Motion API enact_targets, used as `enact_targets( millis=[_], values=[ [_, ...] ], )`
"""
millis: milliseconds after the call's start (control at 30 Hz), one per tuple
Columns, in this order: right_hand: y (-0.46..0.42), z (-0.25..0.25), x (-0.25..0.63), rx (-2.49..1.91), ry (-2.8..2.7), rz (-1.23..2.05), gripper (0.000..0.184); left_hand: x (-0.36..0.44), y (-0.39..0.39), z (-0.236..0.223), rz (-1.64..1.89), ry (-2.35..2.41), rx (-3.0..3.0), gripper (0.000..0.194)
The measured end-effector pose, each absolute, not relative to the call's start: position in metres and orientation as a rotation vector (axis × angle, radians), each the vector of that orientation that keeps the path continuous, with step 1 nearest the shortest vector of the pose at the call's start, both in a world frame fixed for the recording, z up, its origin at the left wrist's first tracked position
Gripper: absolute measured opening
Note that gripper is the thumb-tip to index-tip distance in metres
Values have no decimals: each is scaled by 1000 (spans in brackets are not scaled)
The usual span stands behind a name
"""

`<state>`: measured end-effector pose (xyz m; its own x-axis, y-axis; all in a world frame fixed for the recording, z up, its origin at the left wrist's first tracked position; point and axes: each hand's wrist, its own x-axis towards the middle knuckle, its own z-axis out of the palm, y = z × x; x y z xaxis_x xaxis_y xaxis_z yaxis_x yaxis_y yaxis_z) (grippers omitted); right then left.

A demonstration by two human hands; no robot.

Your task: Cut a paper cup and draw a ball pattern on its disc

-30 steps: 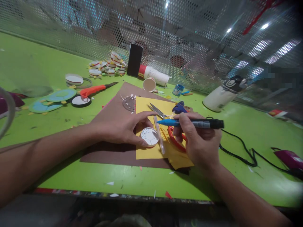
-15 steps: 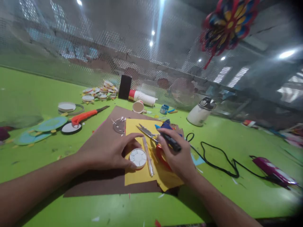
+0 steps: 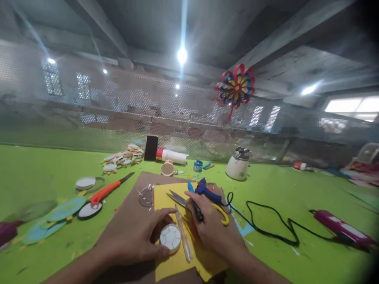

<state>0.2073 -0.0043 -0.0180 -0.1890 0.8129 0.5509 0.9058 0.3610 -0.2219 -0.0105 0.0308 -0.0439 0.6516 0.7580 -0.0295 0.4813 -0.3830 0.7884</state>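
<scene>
My left hand (image 3: 139, 232) is curled around a small white disc (image 3: 170, 238), thumb and fingers at its edge. Thin dark lines and small marks cover the disc's top. A clear-barrelled pen (image 3: 184, 240) lies just right of it on yellow paper (image 3: 166, 268). My right hand (image 3: 216, 221) is closed on a black marker (image 3: 197, 210), its fingers partly covering it. Scissors (image 3: 177, 199) lie beneath that hand, blades pointing up-left and a yellow handle loop showing on the right. A dark blue glue gun (image 3: 209, 192) rests just beyond my fingers.
Brown card (image 3: 133, 197) lies under the yellow paper. An orange-handled knife (image 3: 106, 193) and blue discs (image 3: 66, 209) are at left. Behind stand a paper cup (image 3: 167, 168), a blue jar (image 3: 197, 165) and a white jug (image 3: 237, 165). A black cord (image 3: 263, 221) runs right.
The view has tilted up, so the table sits lower in the picture. My right hand has turned, and the marker now points more downward. The left hand keeps the disc.
</scene>
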Motion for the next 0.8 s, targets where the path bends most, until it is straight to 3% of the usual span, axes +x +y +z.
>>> enact_targets(
  millis=[367, 600, 800],
  values=[
    [9, -32, 214, -1464, -1973, 165, 45, -13, 35, -55, 471, 1011, 2173, 75],
    [28, -37, 235, -1378, -1911, -67, 51, -10, 30, -38, 439, 961, 2101, 75],
    [42, -38, 252, -1285, -1625, -35, 52, -12, 35, -42, 407, 1001, 2092, 81]
  ],
)
